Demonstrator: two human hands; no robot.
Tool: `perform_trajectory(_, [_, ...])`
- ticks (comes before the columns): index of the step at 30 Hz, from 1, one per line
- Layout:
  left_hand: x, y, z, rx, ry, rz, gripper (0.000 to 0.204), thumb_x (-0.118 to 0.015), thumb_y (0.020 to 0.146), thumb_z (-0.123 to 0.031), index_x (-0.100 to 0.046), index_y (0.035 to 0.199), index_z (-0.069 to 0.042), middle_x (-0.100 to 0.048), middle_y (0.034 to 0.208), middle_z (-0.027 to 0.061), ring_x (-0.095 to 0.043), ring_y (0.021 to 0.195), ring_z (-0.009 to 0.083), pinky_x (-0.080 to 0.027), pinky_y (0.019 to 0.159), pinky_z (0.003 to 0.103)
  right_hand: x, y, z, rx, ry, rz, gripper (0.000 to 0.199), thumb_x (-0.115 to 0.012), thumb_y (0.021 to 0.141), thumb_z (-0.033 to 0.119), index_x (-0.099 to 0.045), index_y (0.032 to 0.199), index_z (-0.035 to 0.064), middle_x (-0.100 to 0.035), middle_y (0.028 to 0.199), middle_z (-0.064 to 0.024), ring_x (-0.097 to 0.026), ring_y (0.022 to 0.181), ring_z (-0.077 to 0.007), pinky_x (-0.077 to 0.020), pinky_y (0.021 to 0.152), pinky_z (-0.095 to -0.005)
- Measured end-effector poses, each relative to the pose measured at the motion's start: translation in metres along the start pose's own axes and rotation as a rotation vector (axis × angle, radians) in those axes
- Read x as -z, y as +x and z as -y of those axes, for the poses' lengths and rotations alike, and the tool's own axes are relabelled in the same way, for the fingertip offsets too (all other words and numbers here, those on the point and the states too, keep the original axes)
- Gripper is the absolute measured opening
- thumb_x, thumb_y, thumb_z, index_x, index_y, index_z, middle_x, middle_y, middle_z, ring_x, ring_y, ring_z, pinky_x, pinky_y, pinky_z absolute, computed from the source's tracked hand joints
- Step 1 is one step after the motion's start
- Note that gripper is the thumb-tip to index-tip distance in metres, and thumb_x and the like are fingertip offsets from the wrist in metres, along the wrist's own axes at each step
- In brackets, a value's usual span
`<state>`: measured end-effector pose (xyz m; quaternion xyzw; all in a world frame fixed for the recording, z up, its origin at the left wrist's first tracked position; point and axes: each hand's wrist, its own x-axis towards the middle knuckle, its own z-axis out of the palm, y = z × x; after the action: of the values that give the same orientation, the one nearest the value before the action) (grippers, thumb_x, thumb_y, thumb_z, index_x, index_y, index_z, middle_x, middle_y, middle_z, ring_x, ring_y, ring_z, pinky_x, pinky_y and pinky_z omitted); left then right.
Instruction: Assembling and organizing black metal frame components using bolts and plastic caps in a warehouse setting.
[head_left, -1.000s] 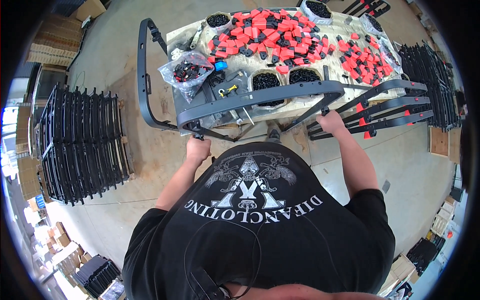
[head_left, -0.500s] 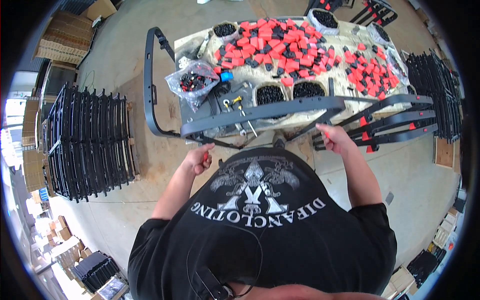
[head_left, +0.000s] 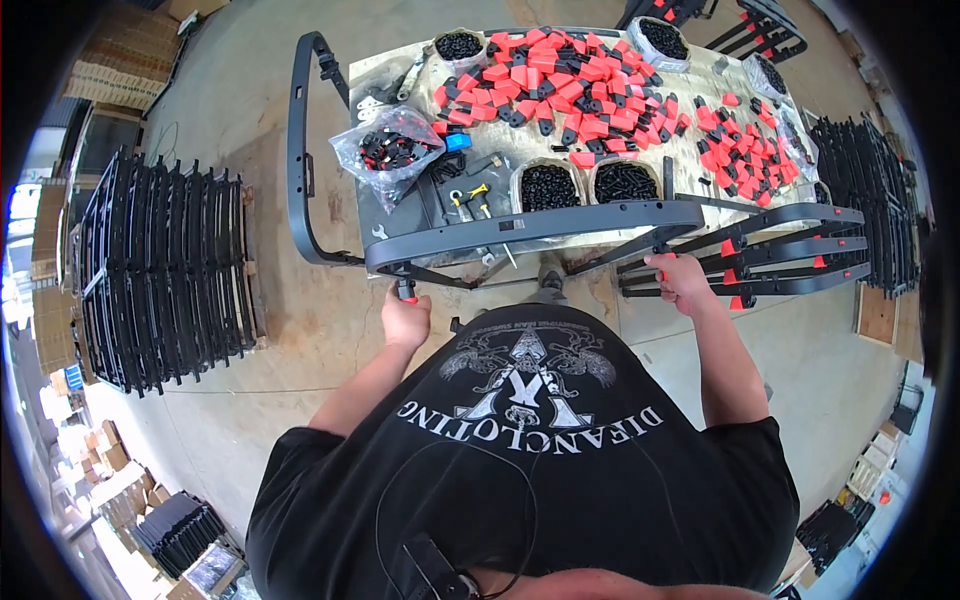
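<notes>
A black metal frame [head_left: 540, 228] with rounded corners stands across the near side of the worktable [head_left: 715, 85]. Below its left corner, my left hand [head_left: 407, 322] is closed round a red and black plastic piece [head_left: 406, 291], its black end up against the frame. On the other side my right hand [head_left: 684, 282] pinches a red plastic piece [head_left: 664, 274] just under the frame's right end; the fingers cover most of it. Heaps of similar red and black pieces [head_left: 560, 80] cover much of the tabletop.
Tubs of small black parts [head_left: 548, 188] and a clear bag of parts [head_left: 388, 150] sit on the table, with screwdrivers [head_left: 482, 198] and a wrench [head_left: 379, 232] nearby. More black frames [head_left: 800, 250] lean at the right. A tall frame stack [head_left: 170, 275] stands at the left.
My left hand has risen to the frame's left corner with its plastic piece. My right hand has shifted slightly right and down, staying near the frame's right end.
</notes>
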<state>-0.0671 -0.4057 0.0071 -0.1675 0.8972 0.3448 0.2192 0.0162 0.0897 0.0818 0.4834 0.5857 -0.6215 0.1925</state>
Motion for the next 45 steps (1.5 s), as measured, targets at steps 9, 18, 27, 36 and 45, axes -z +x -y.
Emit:
perform_trajectory(9, [-0.029, 0.042, 0.043, -0.579, -0.169, -0.283, 0.048, -0.076, 0.079, -0.016, -0.059, 0.122, -0.004, -0.065, 0.109, 0.0168, -0.065, 0.101, 0.0340, -0.052, 0.089, 0.041, -0.006, -0.008, 0.026, -0.104, -0.522, -0.115, 0.040, -0.073, 0.089, 0.037, -0.052, 0.067, 0.0107, -0.042, 0.059, 0.0020, -0.037, 0.047, -0.0111, -0.0242, 0.043, -0.0330])
perform_trajectory(18, [-0.029, 0.081, 0.061, -0.706, -0.086, -0.106, 0.031, -0.076, 0.078, -0.019, -0.066, 0.105, -0.006, -0.070, 0.099, 0.0148, -0.069, 0.092, 0.0355, -0.055, 0.083, 0.042, 0.001, 0.016, -0.004, 0.157, -0.548, -0.156, 0.031, -0.077, 0.083, 0.028, -0.062, 0.075, 0.0023, -0.055, 0.063, -0.0047, -0.049, 0.051, -0.0168, -0.0370, 0.049, -0.0383])
perform_trajectory(27, [-0.021, 0.076, 0.048, -0.614, -0.124, 0.025, 0.035, -0.075, 0.080, -0.018, -0.066, 0.111, -0.005, -0.071, 0.101, 0.0146, -0.070, 0.095, 0.0313, -0.054, 0.085, 0.038, -0.010, 0.154, -0.117, 0.636, -0.329, -0.694, 0.055, -0.080, 0.080, 0.035, -0.063, 0.118, 0.0000, -0.071, 0.108, -0.0193, -0.069, 0.100, -0.0345, -0.0520, 0.091, -0.0400])
perform_trajectory(36, [-0.018, 0.071, 0.057, -0.624, -0.052, -0.024, 0.037, -0.077, 0.079, -0.018, -0.066, 0.113, -0.006, -0.071, 0.097, 0.0130, -0.070, 0.092, 0.0270, -0.054, 0.086, 0.036, 0.008, 0.099, -0.087, 0.817, -0.488, -0.402, 0.073, -0.079, 0.087, 0.029, -0.046, 0.141, -0.0065, -0.054, 0.133, -0.0202, -0.056, 0.120, -0.0281, -0.0493, 0.099, -0.0368])
perform_trajectory(45, [-0.001, 0.067, 0.055, -0.326, 0.120, 0.075, 0.049, -0.078, 0.079, -0.025, -0.064, 0.121, -0.003, -0.073, 0.105, 0.0172, -0.070, 0.102, 0.0310, -0.054, 0.092, 0.038, -0.088, -0.099, 0.156, 1.531, 0.031, -0.244, 0.018, -0.068, 0.095, 0.009, -0.062, 0.109, -0.0006, -0.065, 0.100, -0.0062, -0.063, 0.093, -0.0136, -0.0513, 0.088, -0.0298])
